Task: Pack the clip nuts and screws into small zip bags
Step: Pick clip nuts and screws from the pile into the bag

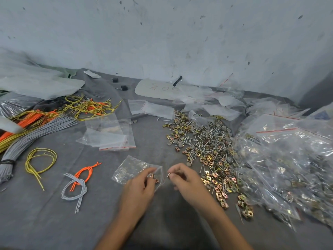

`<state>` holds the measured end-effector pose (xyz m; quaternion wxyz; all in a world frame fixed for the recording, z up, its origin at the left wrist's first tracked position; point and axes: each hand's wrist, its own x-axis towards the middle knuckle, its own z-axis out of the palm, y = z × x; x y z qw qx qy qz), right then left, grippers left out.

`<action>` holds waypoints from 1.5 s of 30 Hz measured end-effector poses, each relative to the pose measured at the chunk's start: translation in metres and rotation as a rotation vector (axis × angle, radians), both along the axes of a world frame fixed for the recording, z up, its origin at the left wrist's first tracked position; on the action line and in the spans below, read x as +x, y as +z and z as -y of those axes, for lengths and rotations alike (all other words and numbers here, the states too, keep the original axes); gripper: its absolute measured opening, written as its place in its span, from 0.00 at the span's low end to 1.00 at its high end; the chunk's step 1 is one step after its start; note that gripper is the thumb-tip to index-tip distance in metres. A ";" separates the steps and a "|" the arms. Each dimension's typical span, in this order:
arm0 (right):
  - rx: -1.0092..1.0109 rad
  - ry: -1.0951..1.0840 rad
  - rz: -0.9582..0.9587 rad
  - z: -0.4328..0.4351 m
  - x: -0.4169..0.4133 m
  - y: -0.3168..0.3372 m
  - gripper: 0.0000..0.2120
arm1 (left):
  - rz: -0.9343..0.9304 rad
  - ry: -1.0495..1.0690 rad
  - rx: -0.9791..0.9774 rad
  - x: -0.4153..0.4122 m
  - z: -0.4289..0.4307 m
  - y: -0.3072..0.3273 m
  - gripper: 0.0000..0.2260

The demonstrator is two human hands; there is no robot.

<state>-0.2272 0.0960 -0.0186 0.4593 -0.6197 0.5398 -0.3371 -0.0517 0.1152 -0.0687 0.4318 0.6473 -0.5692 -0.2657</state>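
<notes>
A small clear zip bag (pixel 129 168) lies on the grey cloth in front of me, with a few brassy clip nuts (pixel 153 176) at its mouth. My left hand (pixel 140 186) pinches the bag's open edge. Just right of the mouth, my right hand (pixel 183 179) pinches a small screw (pixel 168 174) between thumb and fingers. A loose pile of clip nuts, screws and grey caps (pixel 207 147) spreads to the right of my hands.
Empty zip bags (pixel 110 136) lie at centre left, with more empty bags (pixel 153 109) behind. Filled bags (pixel 292 159) heap at the right. Yellow, orange and grey cable bundles (pixel 36 123) cover the left; short cable pieces (pixel 79 183) lie near my left hand. A wall (pixel 162 42) stands behind.
</notes>
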 end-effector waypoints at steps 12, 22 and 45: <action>-0.300 -0.051 -0.374 -0.004 0.039 0.000 0.07 | 0.029 0.006 -0.031 0.000 -0.003 0.003 0.17; -0.355 0.084 -0.484 -0.001 0.031 -0.004 0.06 | -0.033 0.023 -0.050 0.000 0.000 -0.002 0.17; -0.435 0.112 -0.539 -0.006 0.032 -0.008 0.04 | -0.025 0.002 -0.079 0.002 0.001 -0.002 0.17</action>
